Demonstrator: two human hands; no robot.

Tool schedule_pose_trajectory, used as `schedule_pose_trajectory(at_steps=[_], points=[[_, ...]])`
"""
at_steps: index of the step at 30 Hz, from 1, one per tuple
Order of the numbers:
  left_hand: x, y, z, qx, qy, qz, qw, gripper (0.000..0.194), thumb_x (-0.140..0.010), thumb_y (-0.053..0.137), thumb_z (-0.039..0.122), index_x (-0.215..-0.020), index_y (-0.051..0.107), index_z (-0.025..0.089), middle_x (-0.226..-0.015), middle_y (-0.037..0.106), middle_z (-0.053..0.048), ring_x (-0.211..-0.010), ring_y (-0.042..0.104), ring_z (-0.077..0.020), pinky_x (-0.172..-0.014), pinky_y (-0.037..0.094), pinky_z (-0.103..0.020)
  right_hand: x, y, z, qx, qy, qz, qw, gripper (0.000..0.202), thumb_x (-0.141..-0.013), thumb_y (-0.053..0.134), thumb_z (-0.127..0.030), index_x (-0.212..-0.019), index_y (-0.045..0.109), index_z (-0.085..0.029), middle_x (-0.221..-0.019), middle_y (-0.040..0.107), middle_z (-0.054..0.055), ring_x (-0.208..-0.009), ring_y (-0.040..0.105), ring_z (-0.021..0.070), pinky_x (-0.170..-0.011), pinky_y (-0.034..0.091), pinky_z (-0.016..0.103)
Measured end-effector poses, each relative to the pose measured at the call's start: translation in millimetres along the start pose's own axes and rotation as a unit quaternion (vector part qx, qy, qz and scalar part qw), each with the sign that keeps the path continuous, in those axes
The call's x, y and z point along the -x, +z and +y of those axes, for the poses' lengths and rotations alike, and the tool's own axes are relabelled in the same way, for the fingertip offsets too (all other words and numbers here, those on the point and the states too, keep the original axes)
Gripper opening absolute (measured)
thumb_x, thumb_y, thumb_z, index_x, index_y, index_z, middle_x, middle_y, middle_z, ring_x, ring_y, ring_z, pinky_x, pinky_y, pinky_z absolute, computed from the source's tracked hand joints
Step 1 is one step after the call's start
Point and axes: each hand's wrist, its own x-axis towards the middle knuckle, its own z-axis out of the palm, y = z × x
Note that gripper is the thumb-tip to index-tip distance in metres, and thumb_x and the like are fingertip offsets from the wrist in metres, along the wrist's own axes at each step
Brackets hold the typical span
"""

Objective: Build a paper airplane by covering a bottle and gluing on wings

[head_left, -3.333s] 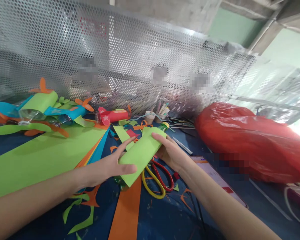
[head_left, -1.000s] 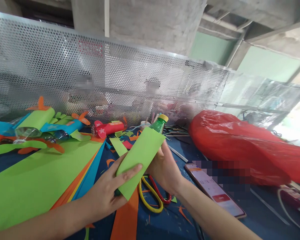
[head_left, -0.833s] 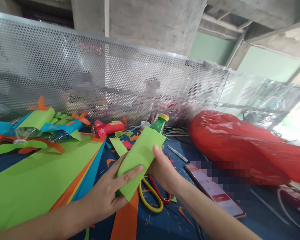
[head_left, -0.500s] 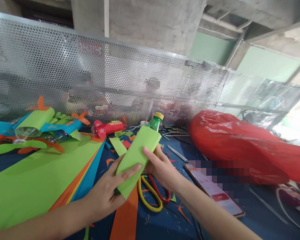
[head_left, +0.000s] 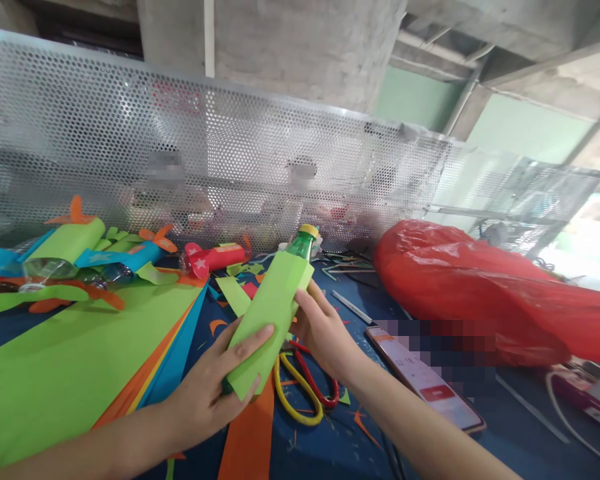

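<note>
A green plastic bottle (head_left: pixel 301 247) with a yellow cap is held tilted in front of me, its body wrapped in a light green paper sheet (head_left: pixel 267 317). My left hand (head_left: pixel 223 370) grips the lower part, fingers laid over the paper. On the upper right side my right hand (head_left: pixel 323 327) is closed round the bottle, its thumb by the paper's edge and its other fingers partly hidden behind. Below the bottle lie scissors (head_left: pixel 303 393) with one yellow and one red handle. An orange paper strip (head_left: pixel 247 440) lies under my left hand.
Large coloured paper sheets (head_left: pixel 80 347) cover the left of the blue table. Behind them lie paper-wrapped bottles with propellers (head_left: pixel 75 243) and a red one (head_left: pixel 220 258). A cutter-like tool (head_left: pixel 351 307), a phone (head_left: pixel 425 380) and a red plastic bag (head_left: pixel 470 287) are to the right. A perforated metal screen (head_left: pixel 260 147) stands behind.
The bottle has turned a little, and the paper's right edge now shows more on its side. My right thumb has shifted along that edge. Both hands keep their hold.
</note>
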Motion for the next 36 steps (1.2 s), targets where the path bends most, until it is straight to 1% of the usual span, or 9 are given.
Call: schedule_pose_trajectory(at_steps=[5,9,12,17,19,24,27,32,36], points=[[3.2,1.4,0.1,-0.041,-0.001,-0.024,0.999,0.070,-0.091,0.048,0.018,-0.147,0.014,0.044,-0.152,0.025,-0.002,-0.142,0.017,-0.0342,-0.108,0.033,-0.054,0.8,-0.2,0.4,0.053,-0.025,0.028,0.998,0.039,-0.079,0.064,-0.038,-0.116,0.055,-0.026,-0.112,0.067,0.002,-0.096,0.065,0.0203,-0.072,0.054,0.028],[2.4,1.5,-1.1,-0.061,0.008,-0.036,0.997,0.074,-0.089,0.050,0.018,-0.148,0.011,0.042,-0.154,0.019,-0.003,-0.142,0.015,-0.0344,-0.108,0.033,-0.052,1.0,0.4,3.9,0.068,-0.042,0.046,0.996,0.037,-0.079,0.064,-0.039,-0.113,0.056,-0.026,-0.112,0.067,0.002,-0.093,0.066,0.0198,-0.072,0.055,0.028],[0.7,-0.2,1.2,-0.063,0.005,-0.037,0.997,0.070,-0.091,0.049,0.021,-0.148,0.012,0.042,-0.153,0.021,-0.003,-0.142,0.015,-0.0346,-0.108,0.032,-0.053,0.2,0.7,6.7,0.063,-0.046,0.050,0.996,0.037,-0.080,0.063,-0.039,-0.114,0.056,-0.027,-0.113,0.067,0.001,-0.095,0.065,0.0195,-0.073,0.054,0.028],[-0.9,-2.2,4.4,-0.065,-0.004,-0.040,0.997,0.068,-0.090,0.047,0.019,-0.147,0.018,0.041,-0.152,0.027,-0.003,-0.142,0.016,-0.0355,-0.107,0.032,-0.056,-0.8,1.6,7.4,0.038,-0.022,0.046,0.998,0.040,-0.081,0.062,-0.042,-0.118,0.054,-0.028,-0.112,0.067,0.000,-0.095,0.065,0.0195,-0.072,0.054,0.028],[-2.8,-2.8,5.7,-0.066,-0.018,-0.039,0.997,0.065,-0.091,0.049,0.021,-0.146,0.022,0.040,-0.152,0.027,-0.005,-0.141,0.017,-0.0364,-0.106,0.033,-0.057,-1.2,1.1,7.4,0.029,-0.009,0.048,0.998,0.042,-0.081,0.062,-0.044,-0.119,0.054,-0.028,-0.111,0.067,0.000,-0.093,0.065,0.0194,-0.069,0.054,0.028],[-11.6,-5.9,11.5,-0.032,-0.039,-0.042,0.998,0.060,-0.090,0.055,0.036,-0.144,0.029,0.041,-0.145,0.040,-0.006,-0.137,0.032,-0.0340,-0.104,0.039,-0.053,-4.1,-2.6,9.0,0.009,0.019,0.064,0.998,0.035,-0.080,0.063,-0.045,-0.109,0.057,-0.026,-0.104,0.069,0.000,-0.088,0.066,0.0190,-0.067,0.054,0.028],[-15.2,-8.2,13.4,-0.017,-0.046,-0.032,0.998,0.061,-0.087,0.059,0.038,-0.142,0.032,0.043,-0.145,0.040,-0.005,-0.133,0.038,-0.0330,-0.103,0.040,-0.053,-5.0,-3.4,8.7,0.004,0.035,0.057,0.998,0.029,-0.082,0.061,-0.043,-0.104,0.059,-0.026,-0.098,0.070,0.000,-0.088,0.066,0.0192,-0.067,0.054,0.029],[-16.2,-12.0,10.9,-0.011,-0.033,-0.048,0.998,0.065,-0.082,0.065,0.041,-0.140,0.036,0.043,-0.148,0.037,-0.004,-0.136,0.033,-0.0353,-0.104,0.037,-0.055,-3.8,-1.9,5.2,-0.018,0.051,0.045,0.997,0.028,-0.083,0.059,-0.041,-0.107,0.058,-0.028,-0.099,0.071,-0.001,-0.088,0.066,0.0193,-0.069,0.055,0.030],[-16.6,-14.4,8.4,-0.010,-0.052,-0.076,0.996,0.065,-0.081,0.065,0.045,-0.140,0.036,0.043,-0.149,0.036,-0.004,-0.138,0.028,-0.0354,-0.105,0.035,-0.055,-5.4,-3.3,6.5,-0.043,0.073,0.057,0.995,0.027,-0.086,0.057,-0.038,-0.111,0.057,-0.028,-0.097,0.072,-0.001,-0.086,0.067,0.0183,-0.070,0.054,0.030]])
